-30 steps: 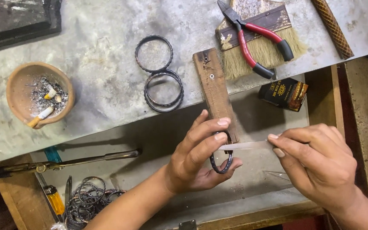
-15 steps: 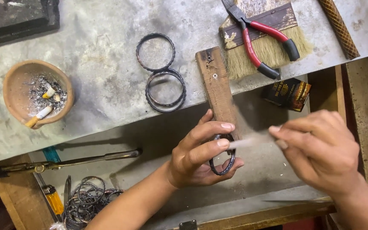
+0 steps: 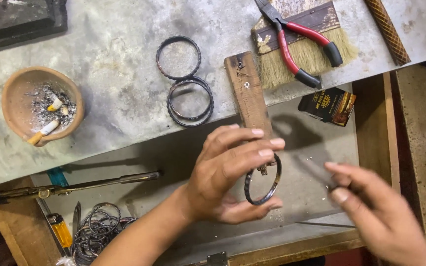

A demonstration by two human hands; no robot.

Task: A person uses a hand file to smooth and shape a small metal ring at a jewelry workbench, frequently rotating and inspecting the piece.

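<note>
Below the wooden block (image 3: 249,93), left hand (image 3: 230,172) still pinching bangle (image 3: 262,184); right hand (image 3: 375,212), fingers loosely curled, now farther right.

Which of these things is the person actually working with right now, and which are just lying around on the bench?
In use:
left hand
dark bangle
right hand
wooden block

Lying about:
two bangles
red pliers
brush
clay ash bowl
dark packet
pile of bangles

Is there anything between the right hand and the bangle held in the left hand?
Nothing visible. The left hand holds the dark bangle at the wooden block's lower end. The right hand is off to the side, and only bare tray surface shows in the gap between them.
</note>
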